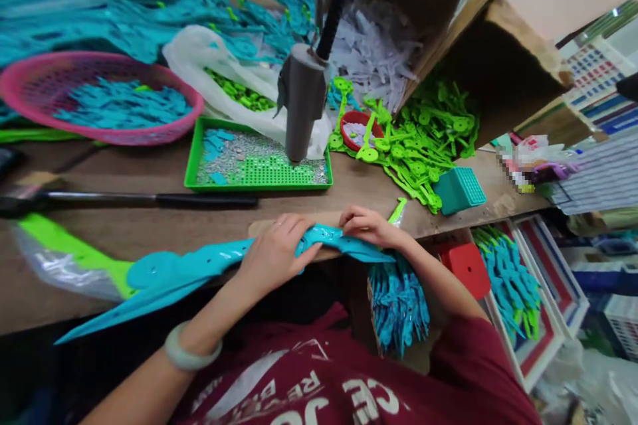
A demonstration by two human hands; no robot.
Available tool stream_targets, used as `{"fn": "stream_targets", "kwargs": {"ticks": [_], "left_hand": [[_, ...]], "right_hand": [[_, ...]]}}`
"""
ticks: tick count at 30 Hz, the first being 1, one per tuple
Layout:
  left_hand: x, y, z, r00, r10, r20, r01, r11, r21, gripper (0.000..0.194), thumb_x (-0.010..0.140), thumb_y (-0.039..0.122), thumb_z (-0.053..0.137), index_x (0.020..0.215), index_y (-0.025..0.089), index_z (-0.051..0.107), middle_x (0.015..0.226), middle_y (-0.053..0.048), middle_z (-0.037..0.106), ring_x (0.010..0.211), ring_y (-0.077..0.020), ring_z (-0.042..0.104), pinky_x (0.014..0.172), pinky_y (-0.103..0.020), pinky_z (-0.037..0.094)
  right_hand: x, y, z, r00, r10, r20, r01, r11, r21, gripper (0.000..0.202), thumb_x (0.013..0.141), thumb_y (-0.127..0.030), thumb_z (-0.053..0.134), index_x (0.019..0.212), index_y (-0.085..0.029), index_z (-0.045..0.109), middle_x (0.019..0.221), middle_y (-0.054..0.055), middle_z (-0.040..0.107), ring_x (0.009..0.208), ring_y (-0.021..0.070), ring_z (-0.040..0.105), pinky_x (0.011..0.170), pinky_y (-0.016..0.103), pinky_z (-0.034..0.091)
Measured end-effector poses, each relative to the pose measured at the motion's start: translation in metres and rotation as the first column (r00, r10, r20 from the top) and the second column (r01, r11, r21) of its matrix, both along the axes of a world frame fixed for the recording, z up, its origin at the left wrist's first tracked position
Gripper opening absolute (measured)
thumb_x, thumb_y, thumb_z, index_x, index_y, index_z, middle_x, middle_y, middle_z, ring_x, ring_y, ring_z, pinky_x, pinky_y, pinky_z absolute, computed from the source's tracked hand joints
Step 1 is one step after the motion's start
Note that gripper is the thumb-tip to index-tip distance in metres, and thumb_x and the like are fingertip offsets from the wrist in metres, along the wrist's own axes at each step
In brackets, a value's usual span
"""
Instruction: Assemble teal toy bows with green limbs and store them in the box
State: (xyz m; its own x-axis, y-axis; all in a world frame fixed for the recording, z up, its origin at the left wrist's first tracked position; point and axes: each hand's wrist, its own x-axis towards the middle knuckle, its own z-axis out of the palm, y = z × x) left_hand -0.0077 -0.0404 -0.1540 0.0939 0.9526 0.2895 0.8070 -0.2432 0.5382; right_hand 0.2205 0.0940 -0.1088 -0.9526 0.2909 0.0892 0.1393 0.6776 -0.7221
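Note:
A long blue plastic toy bow (199, 260) lies along the front edge of the bench, its left part reaching past the edge. Green curved limbs stick out at both ends; the left green limb (82, 252) is partly wrapped in clear film. My left hand (279, 249) is closed over the middle of the bow, thumb on the near side. Farther right, my right hand (369, 226) has its fingers curled onto the same bow. What lies under its fingertips is hidden. Above the bench, in front of my hands, hangs an electric screwdriver (305, 103), touched by neither hand.
A green tray (259, 187) of small screws stands behind the bow. A hammer (149, 199) lies left. Beyond are a pink basket (192, 103), a white bag (189, 46) and a heap of green parts (413, 153). A teal basket (461, 189) stands right; boxed blue parts (401, 302) are below.

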Motion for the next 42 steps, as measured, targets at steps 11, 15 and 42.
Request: {"fn": "stream_targets", "kwargs": {"ticks": [11, 15, 42], "left_hand": [[-0.002, -0.002, 0.005, 1.000, -0.022, -0.014, 0.023, 0.998, 0.051, 0.033, 0.099, 0.042, 0.050, 0.114, 0.016, 0.062, 0.115, -0.015, 0.066, 0.110, -0.0306, 0.062, 0.092, -0.045, 0.054], [-0.013, -0.018, -0.001, 0.964, -0.126, -0.235, 0.161, 0.977, 0.138, 0.062, 0.089, 0.053, 0.067, 0.135, 0.013, 0.055, 0.144, -0.024, 0.054, 0.131, -0.0414, 0.054, 0.101, -0.054, 0.051], [-0.021, -0.070, 0.127, 0.737, 0.034, -0.675, 0.168, 0.958, 0.231, 0.017, 0.103, 0.017, 0.046, 0.104, 0.017, 0.063, 0.089, -0.003, 0.072, 0.074, -0.0178, 0.072, 0.053, -0.029, 0.050]], "right_hand": [[-0.011, 0.006, -0.011, 0.990, 0.123, 0.075, -0.139, 0.948, 0.285, 0.025, 0.103, -0.026, 0.047, 0.098, -0.018, 0.071, 0.104, 0.009, 0.063, 0.095, 0.0173, 0.061, 0.082, 0.029, 0.051], [0.001, -0.002, -0.003, 0.999, 0.019, 0.047, -0.032, 0.958, 0.284, 0.024, 0.102, -0.032, 0.053, 0.118, -0.020, 0.066, 0.116, 0.012, 0.062, 0.104, 0.0207, 0.064, 0.088, 0.034, 0.054], [0.043, -0.116, 0.051, 0.869, -0.218, -0.445, 0.479, 0.140, 0.867, 0.056, 0.091, -0.036, 0.072, 0.141, -0.014, 0.058, 0.119, 0.014, 0.075, 0.094, 0.0336, 0.074, 0.082, 0.043, 0.052]]}}
